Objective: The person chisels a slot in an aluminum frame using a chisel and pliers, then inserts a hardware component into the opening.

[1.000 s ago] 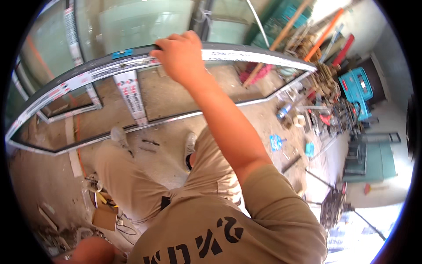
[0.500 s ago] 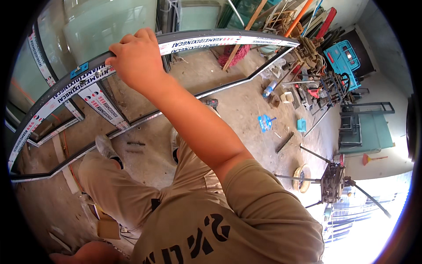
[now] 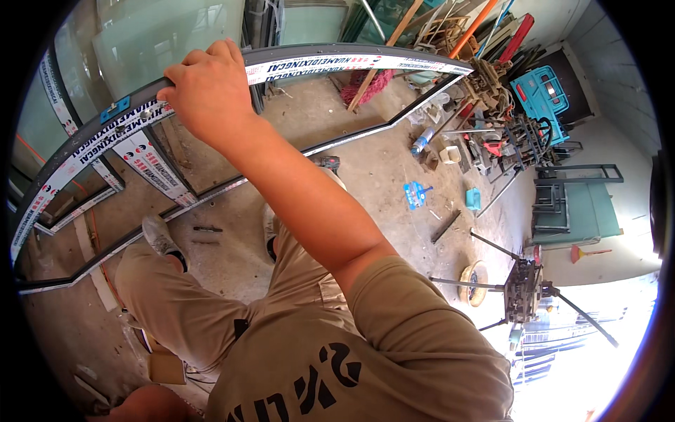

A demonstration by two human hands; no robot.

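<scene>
Nearby, glass panes [image 3: 158, 39] stand behind the frame [image 3: 316, 65]; of the hands [image 3: 211, 91], right grips it, left unseen

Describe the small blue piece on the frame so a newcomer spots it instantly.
Find the large frame and the right hand on its top rail. Left along that rail sits the small blue piece. Its solid blue contrasts with the dark rail and white film.

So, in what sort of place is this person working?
Probably a window workshop: the right hand grips a window frame, glass panes stand behind it, and a teal tool case is farther right.
</scene>
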